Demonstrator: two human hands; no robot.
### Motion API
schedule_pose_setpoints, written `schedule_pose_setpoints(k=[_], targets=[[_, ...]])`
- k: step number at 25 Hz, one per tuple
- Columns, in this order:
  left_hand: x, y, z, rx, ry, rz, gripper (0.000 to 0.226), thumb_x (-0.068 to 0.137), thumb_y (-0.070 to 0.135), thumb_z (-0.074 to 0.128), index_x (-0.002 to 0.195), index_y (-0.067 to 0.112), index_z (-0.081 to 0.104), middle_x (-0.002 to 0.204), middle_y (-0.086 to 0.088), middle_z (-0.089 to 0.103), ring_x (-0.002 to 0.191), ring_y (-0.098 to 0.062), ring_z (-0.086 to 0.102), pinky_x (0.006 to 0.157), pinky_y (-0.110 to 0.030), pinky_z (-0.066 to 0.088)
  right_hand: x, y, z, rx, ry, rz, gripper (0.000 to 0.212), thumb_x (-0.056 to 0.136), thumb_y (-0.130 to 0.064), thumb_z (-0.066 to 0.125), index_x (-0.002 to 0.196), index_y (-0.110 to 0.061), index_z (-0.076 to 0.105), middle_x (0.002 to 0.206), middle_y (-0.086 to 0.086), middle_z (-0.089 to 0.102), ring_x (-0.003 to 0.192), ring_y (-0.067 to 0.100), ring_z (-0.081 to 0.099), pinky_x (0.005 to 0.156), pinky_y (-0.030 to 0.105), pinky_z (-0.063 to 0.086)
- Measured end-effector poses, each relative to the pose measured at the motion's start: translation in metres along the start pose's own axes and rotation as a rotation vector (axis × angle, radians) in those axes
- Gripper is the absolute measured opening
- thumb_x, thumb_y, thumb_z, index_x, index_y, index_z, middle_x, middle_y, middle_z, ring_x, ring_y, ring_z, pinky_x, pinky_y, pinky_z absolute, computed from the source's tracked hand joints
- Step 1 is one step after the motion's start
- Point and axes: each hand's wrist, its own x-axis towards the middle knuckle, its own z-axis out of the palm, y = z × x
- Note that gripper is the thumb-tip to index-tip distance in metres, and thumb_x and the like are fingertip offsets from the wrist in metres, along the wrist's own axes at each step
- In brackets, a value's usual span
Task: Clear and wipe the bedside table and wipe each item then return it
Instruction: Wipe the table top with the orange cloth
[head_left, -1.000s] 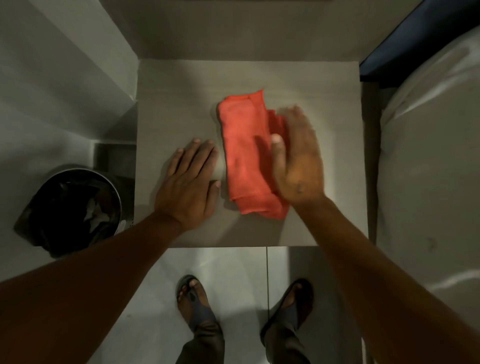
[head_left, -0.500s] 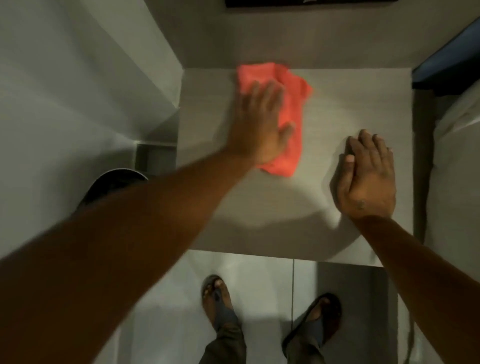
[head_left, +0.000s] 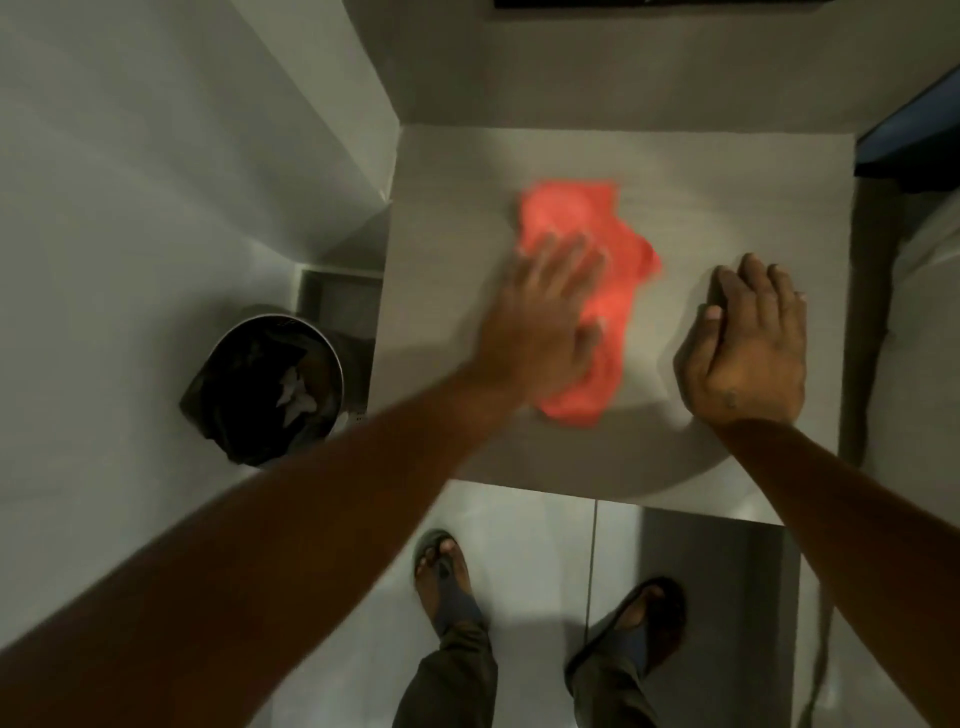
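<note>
A red cloth (head_left: 571, 218) lies crumpled near the middle of the grey bedside table (head_left: 701, 197), which carries nothing else. My left hand (head_left: 540, 322) presses flat on the cloth's near half, fingers spread, and looks blurred with motion. Only the cloth's far end and right edge show past the hand. My right hand (head_left: 748, 348) rests flat on the bare tabletop to the right of the cloth, fingers together, holding nothing and not touching the cloth.
A round bin (head_left: 270, 379) lined with a dark bag stands on the floor left of the table. A pale bed (head_left: 924, 364) runs along the right side. My sandalled feet (head_left: 441, 571) stand on the tiles below the table's near edge.
The cloth passed from under my right hand to under my left. My left hand pushed it to the far edge, then dragged it back toward the middle. My right hand moved right and rests flat.
</note>
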Motion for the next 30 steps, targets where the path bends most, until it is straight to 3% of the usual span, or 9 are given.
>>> schedule_pose_setpoints(k=[2, 4, 8, 10, 15, 21, 26, 28, 30], targets=[[0.019, -0.068, -0.012, 0.112, 0.017, -0.195, 0.067, 0.097, 0.045, 0.037, 0.155, 0.012, 0.031, 0.163, -0.015, 0.031, 0.151, -0.037, 0.026, 0.123, -0.052, 0.019, 0.001, -0.001, 0.000, -0.004, -0.020, -0.009, 0.050, 0.105, -0.034, 0.030, 0.147, -0.011, 0.042, 0.160, 0.017, 0.041, 0.152, 0.036, 0.028, 0.126, 0.052, 0.020], [-0.026, -0.103, -0.006, 0.155, 0.034, -0.233, 0.068, 0.101, 0.048, 0.026, 0.157, 0.010, 0.023, 0.166, -0.016, 0.023, 0.154, -0.036, 0.017, 0.125, -0.052, 0.012, 0.004, -0.001, 0.001, -0.015, -0.047, -0.010, 0.050, 0.106, -0.036, 0.028, 0.149, -0.012, 0.040, 0.161, 0.016, 0.039, 0.153, 0.035, 0.026, 0.126, 0.052, 0.019], [-0.151, -0.056, 0.025, 0.080, 0.048, -0.326, 0.068, 0.101, 0.047, 0.032, 0.154, 0.006, 0.029, 0.164, -0.019, 0.024, 0.154, -0.041, 0.015, 0.123, -0.059, 0.015, 0.002, -0.004, -0.003, -0.009, -0.045, 0.019, 0.052, 0.105, -0.034, 0.030, 0.149, -0.011, 0.042, 0.161, 0.016, 0.039, 0.153, 0.036, 0.027, 0.126, 0.052, 0.019], [-0.148, -0.034, 0.027, 0.038, 0.048, -0.371, 0.069, 0.100, 0.050, 0.032, 0.155, 0.010, 0.028, 0.165, -0.018, 0.023, 0.154, -0.041, 0.013, 0.123, -0.059, 0.015, 0.003, -0.006, -0.003, 0.001, -0.036, 0.016, 0.052, 0.104, -0.034, 0.030, 0.149, -0.010, 0.043, 0.160, 0.016, 0.040, 0.153, 0.035, 0.028, 0.126, 0.051, 0.019], [-0.036, 0.031, 0.022, -0.004, 0.083, -0.102, 0.069, 0.094, 0.050, 0.038, 0.155, 0.017, 0.030, 0.166, -0.011, 0.025, 0.155, -0.036, 0.015, 0.124, -0.055, 0.014, 0.003, -0.005, -0.003, -0.010, -0.018, 0.026, 0.049, 0.102, -0.029, 0.038, 0.146, -0.010, 0.047, 0.158, 0.016, 0.044, 0.151, 0.036, 0.031, 0.126, 0.051, 0.021], [-0.013, 0.047, 0.029, 0.061, 0.106, -0.090, 0.070, 0.092, 0.050, 0.040, 0.153, 0.018, 0.033, 0.163, -0.010, 0.030, 0.153, -0.036, 0.022, 0.122, -0.055, 0.019, 0.005, -0.009, -0.003, -0.024, -0.029, 0.032, 0.049, 0.099, -0.026, 0.040, 0.145, -0.009, 0.051, 0.156, 0.018, 0.046, 0.149, 0.039, 0.035, 0.125, 0.051, 0.023], [-0.007, 0.063, -0.004, 0.135, -0.070, -0.131, 0.069, 0.093, 0.052, 0.038, 0.150, 0.013, 0.032, 0.156, -0.018, 0.036, 0.143, -0.042, 0.032, 0.117, -0.054, 0.026, 0.007, -0.024, -0.063, 0.139, -0.312, 0.122, 0.057, 0.097, -0.018, 0.046, 0.151, -0.004, 0.041, 0.161, 0.021, 0.036, 0.152, 0.037, 0.028, 0.126, 0.039, 0.016], [-0.006, 0.095, -0.030, 0.069, -0.006, -0.045, 0.066, 0.093, 0.051, 0.039, 0.143, 0.008, 0.040, 0.145, -0.022, 0.044, 0.131, -0.042, 0.042, 0.110, -0.052, 0.033, -0.002, -0.019, -0.123, 0.362, -0.188, 0.247, 0.056, 0.091, -0.016, 0.047, 0.145, 0.000, 0.048, 0.152, 0.026, 0.046, 0.143, 0.039, 0.041, 0.121, 0.037, 0.029], [-0.011, 0.156, -0.053, -0.205, 0.114, 0.089, 0.059, 0.090, 0.044, 0.045, 0.135, 0.005, 0.046, 0.134, -0.022, 0.050, 0.123, -0.039, 0.047, 0.106, -0.047, 0.037, -0.028, -0.006, -0.185, 0.473, 0.049, 0.276, 0.056, 0.087, -0.019, 0.044, 0.139, -0.002, 0.054, 0.139, 0.021, 0.057, 0.129, 0.036, 0.053, 0.113, 0.036, 0.038]])
